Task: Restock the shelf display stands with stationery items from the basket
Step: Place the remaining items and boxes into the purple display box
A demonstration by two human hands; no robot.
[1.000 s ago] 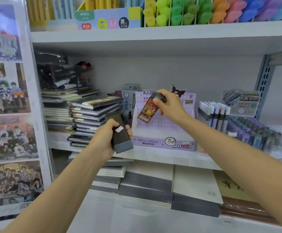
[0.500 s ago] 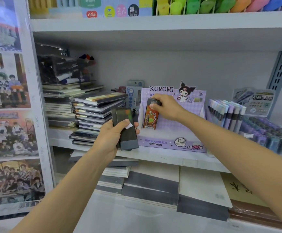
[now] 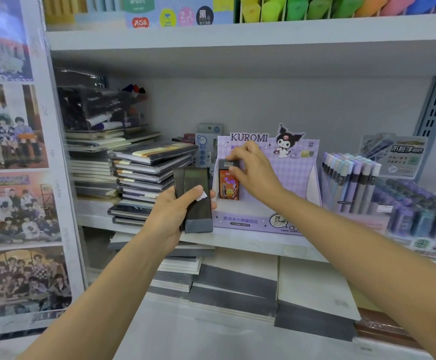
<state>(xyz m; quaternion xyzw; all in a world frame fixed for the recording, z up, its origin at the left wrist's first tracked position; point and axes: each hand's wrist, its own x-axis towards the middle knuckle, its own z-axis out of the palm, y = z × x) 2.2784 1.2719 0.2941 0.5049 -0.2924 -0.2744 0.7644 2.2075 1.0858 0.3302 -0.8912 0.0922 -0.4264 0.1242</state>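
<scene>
Right hand [image 3: 254, 175] grips the top of an orange pack [image 3: 228, 187], fingers pinched around its dark cap. The pack stands upright at the left end of the purple stand [image 3: 293, 175], its base at or just above the stand floor; contact can't be confirmed. Not released yet.

Left hand [image 3: 175, 214] clenches a stack of dark packs [image 3: 196, 198], at least two, thumb across the front face over a white sticker. The stack hangs in front of the shelf [image 3: 250, 242], just left of the stand, touching neither.

Progress: early, by my read. The stand looks nearly empty, only the orange pack shows inside, and the rest of its floor is bare. So one item is going in and the dark packs in the left hand are still to place. Whether those belong in this stand or elsewhere can't be told. The basket isn't in view, so the remaining stock is unknown.

The pen display [image 3: 352, 180] to the right looks full, tubes packed tight, with rows of small cases beside it. Notebooks [image 3: 146, 175] are piled left of the stand, more stacks on the lower shelf. The upper shelf holds rows of coloured items, apparently stocked.

Likely next: let go of the orange pack once it sits flat, then take one from the left hand.
</scene>
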